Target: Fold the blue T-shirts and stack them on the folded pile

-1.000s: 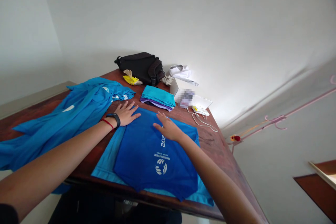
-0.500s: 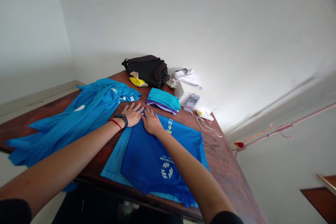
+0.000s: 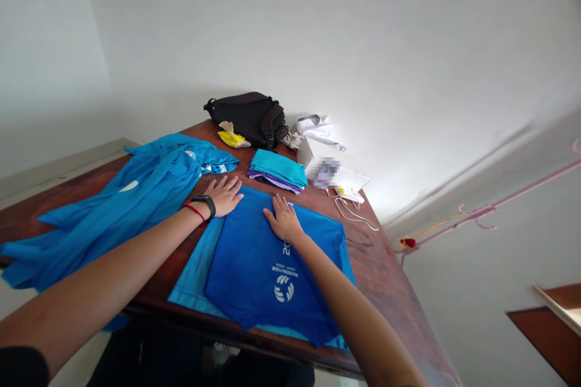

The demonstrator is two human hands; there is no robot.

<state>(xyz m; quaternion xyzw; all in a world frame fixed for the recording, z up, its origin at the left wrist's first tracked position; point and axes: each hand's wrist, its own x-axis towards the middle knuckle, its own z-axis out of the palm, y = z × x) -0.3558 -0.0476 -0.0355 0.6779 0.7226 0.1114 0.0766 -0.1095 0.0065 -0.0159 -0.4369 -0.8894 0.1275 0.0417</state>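
A dark blue T-shirt [image 3: 245, 260] with white print lies spread near the table's front edge, partly folded, over a lighter blue layer that shows along its left and lower sides. Flat at its far left corner rests my left hand [image 3: 224, 196], fingers spread, a black band and a red cord on the wrist. My right hand [image 3: 284, 222] lies open on the shirt's upper middle, palm down, covering part of the lettering. Left of my hands, lighter blue shirts [image 3: 136, 199] lie in a loose, crumpled heap. Beyond them sits a folded stack of turquoise and purple clothes [image 3: 278, 169].
At the back of the wooden table [image 3: 385, 278] stand a black bag [image 3: 245, 115], a yellow packet [image 3: 232, 138], a white box [image 3: 313, 154] and white cloth [image 3: 320, 130]. A white cable [image 3: 354, 214] trails on the right. A pink rod [image 3: 521, 193] runs along the right wall.
My right hand has slid rightward across the shirt, away from my left hand, which stays at the corner. The shirt's upper part looks flatter. The view has shifted slightly.
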